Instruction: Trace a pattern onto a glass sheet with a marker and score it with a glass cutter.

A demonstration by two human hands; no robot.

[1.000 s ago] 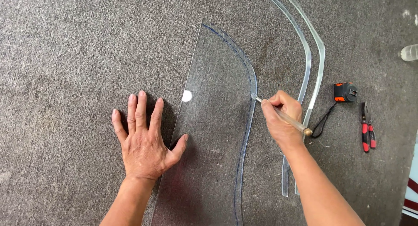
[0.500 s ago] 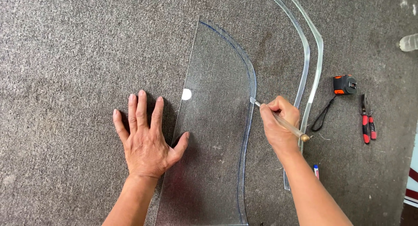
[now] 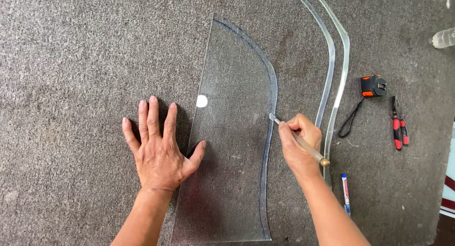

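A clear glass sheet [image 3: 232,146] with one straight side and one curved side lies flat on grey carpet. A blue line runs just inside its curved edge. My left hand [image 3: 159,148] lies spread flat on the carpet, with the thumb resting on the sheet's straight left edge. My right hand [image 3: 298,144] grips a slim glass cutter [image 3: 303,144] with a brass end. Its tip touches the glass on the blue line at the curved right side.
Two curved clear glass strips [image 3: 332,70] lie right of the sheet. Further right are an orange and black tape measure [image 3: 373,85], red-handled pliers [image 3: 398,125] and a blue and white marker [image 3: 346,193]. A plastic bottle [image 3: 444,38] lies at the right edge.
My right hand has drawn the cutter down along the curved blue line toward me. The view has shifted, so the sheet sits lower in the picture. My left hand has stayed put.
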